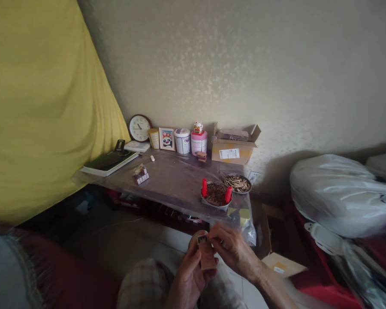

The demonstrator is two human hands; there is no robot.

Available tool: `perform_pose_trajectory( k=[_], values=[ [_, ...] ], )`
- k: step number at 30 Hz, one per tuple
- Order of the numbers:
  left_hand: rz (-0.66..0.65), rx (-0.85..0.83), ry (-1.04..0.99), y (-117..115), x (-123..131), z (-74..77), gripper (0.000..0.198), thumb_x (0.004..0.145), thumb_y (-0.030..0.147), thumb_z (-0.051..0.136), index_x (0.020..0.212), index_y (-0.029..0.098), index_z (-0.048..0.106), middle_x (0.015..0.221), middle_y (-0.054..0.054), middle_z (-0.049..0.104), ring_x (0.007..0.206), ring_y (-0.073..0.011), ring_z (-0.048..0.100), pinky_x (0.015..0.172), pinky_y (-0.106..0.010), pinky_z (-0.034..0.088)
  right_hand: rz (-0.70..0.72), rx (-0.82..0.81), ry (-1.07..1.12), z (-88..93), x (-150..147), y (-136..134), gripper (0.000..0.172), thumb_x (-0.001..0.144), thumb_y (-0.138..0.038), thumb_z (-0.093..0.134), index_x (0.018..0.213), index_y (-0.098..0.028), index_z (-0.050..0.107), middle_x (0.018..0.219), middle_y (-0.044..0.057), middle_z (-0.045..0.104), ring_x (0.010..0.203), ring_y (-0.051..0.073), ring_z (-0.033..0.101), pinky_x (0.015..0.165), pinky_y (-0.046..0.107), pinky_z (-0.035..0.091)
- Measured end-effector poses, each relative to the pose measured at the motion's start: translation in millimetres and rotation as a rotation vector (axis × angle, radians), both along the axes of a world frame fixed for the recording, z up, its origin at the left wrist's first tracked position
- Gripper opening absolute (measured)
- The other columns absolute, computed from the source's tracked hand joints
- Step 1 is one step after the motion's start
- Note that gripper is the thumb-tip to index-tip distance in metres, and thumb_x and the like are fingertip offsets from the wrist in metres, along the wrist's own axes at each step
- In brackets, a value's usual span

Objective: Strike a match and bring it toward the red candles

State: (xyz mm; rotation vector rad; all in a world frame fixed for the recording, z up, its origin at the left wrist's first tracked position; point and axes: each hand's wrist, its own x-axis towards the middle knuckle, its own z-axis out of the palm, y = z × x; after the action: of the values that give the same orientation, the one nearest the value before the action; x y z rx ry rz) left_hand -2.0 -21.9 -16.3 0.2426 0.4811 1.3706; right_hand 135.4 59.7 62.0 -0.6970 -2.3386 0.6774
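Note:
A small brown matchbox (207,256) rests in my left hand (189,274), low in the view above my knees. My left fingers wrap around its sides. Its upper end is partly open, and several dark-tipped matches (202,240) show there. At that open end, the fingers of my right hand (233,249) are bent and pinched together, touching the box's upper right corner. Whatever lies between those fingertips is hidden. Beyond my hands, on the table, a round metal dish (250,189) holds many loose matchsticks (238,183).
The plastic-covered table (170,180) bears a foil bowl (223,207) with two red sticks, a stack of small boxes (141,175), a book (111,163), a clock (140,128), tubs (182,141) and a carton (231,150). At right sit a white bag (337,193) and an open cardboard box (284,264).

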Motion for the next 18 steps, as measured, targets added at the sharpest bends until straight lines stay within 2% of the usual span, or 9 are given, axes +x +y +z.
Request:
perform_pose_trajectory(
  k=[6, 18],
  values=[
    [0.009, -0.006, -0.001, 0.4, 0.4, -0.4, 0.040, 0.086, 0.028, 0.056, 0.125, 0.028, 0.049, 0.108, -0.006, 0.070, 0.090, -0.0217, 0.068, 0.074, -0.032, 0.050, -0.003, 0.012, 0.068, -3.4, -1.9, 1.1, 0.018, 0.096, -0.020, 0.043, 0.090, -0.019, 0.060, 0.088, 0.005, 0.064, 0.080, 0.014, 0.062, 0.071, 0.026, 0.050],
    [0.011, 0.001, -0.008, 0.7, -1.0, -1.0, 0.039, 0.086, 0.027, 0.055, 0.125, 0.029, 0.049, 0.113, -0.006, 0.068, 0.093, -0.0216, 0.067, 0.076, -0.033, 0.050, 0.001, 0.039, 0.003, -1.7, -4.4, 1.0, 0.019, 0.097, -0.019, 0.041, 0.090, -0.019, 0.059, 0.089, 0.004, 0.063, 0.078, 0.013, 0.061, 0.070, 0.025, 0.050]
  ],
)
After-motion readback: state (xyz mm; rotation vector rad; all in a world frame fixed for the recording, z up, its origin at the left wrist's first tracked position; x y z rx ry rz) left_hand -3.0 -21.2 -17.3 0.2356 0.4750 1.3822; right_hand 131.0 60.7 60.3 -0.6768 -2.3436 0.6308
